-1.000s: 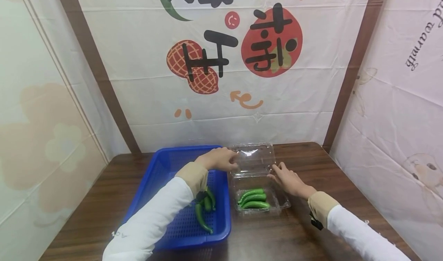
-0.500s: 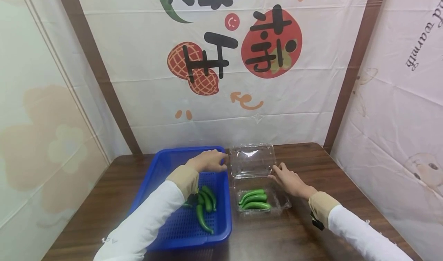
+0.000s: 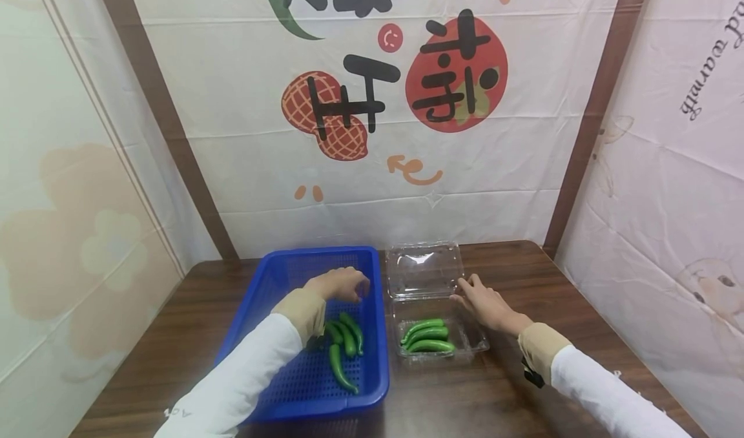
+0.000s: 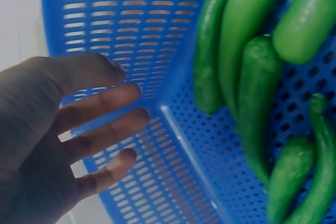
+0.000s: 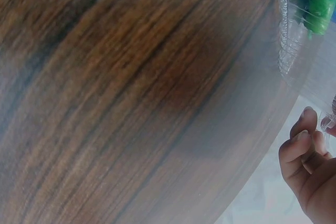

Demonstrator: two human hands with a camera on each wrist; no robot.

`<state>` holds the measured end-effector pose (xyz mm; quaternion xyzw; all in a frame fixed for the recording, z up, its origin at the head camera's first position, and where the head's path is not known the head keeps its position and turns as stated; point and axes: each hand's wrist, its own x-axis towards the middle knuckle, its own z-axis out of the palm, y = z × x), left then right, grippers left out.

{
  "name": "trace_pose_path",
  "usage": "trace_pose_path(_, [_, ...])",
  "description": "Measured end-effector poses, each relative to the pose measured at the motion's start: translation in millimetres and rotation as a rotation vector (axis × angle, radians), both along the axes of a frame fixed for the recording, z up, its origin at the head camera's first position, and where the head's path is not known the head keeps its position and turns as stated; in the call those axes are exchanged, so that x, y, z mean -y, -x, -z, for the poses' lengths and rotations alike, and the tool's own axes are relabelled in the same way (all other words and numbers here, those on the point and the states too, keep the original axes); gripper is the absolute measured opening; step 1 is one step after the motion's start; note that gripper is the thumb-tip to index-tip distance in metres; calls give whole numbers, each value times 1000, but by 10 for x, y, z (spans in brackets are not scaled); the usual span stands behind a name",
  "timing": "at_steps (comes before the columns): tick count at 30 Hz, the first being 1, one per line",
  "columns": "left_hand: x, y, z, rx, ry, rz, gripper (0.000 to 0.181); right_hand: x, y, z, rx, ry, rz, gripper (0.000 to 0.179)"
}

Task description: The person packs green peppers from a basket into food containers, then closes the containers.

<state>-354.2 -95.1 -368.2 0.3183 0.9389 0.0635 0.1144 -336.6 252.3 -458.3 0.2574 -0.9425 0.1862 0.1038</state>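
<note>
L hand (image 3: 343, 283) hung over the far R part of the blue basket (image 3: 385, 367); it held nothing, fingers apart & only slightly bent. A sec earlier it was at the L edge of the clear lid (image 3: 427, 273); half a sec earlier, over the basket's R rim; by now it had shifted further L, inside the rim line, & a bit lower. More of the basket peppers (image 3: 349, 341) showed past the wrist as a result. R hand (image 3: 487, 303) hadn't moved: same spot, same pose, fingers curled, pinching the clear box (image 3: 467, 336) at the lid's near R corner.

Pose: L arm reached fwd & to the R from lower L, back of hand up, wrist bent so fingers pointed R. L wrist view put the fingertips just in front of the basket's slotted wall, apart from the peppers. R arm came in from lower R, slanting L, fingertips at the hinge side.

Basket peppers lay on the mesh floor, R side, nearer the person than the L hand; L wrist view showed abt six, some cut off by the frame. Clear box sat just R of the basket, lid tipped back. Three boxed peppers (image 3: 429, 332) lay side by side in its tray, toward the L. All on the brown tabletop (image 3: 517, 267), w/ a printed cloth (image 3: 250, 186) behind.
</note>
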Motion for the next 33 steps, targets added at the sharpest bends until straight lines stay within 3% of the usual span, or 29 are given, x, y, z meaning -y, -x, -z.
trace_pose_path(7, [31, -72, 98, 73, 12, -5, 30, 11, -19, -6, 1, -1, -6, 16])
trace_pose_path(14, [82, -89, 204, 107, 11, -12, 27, 13, -21, 1, 19, -1, 6, 16])
trace_pose_path(20, [117, -112, 219, 113, 29, -21, 25, 12, -28, -13, 21, 1, 3, 15])
trace_pose_path(27, [119, -112, 240, 158, 57, -100, 35, 11, -30, -31, 18, -1, 5, 15])
trace_pose_path(33, [117, -99, 246, 144, 84, -97, 35, 13, -29, -31, 21, -5, 1, 15])
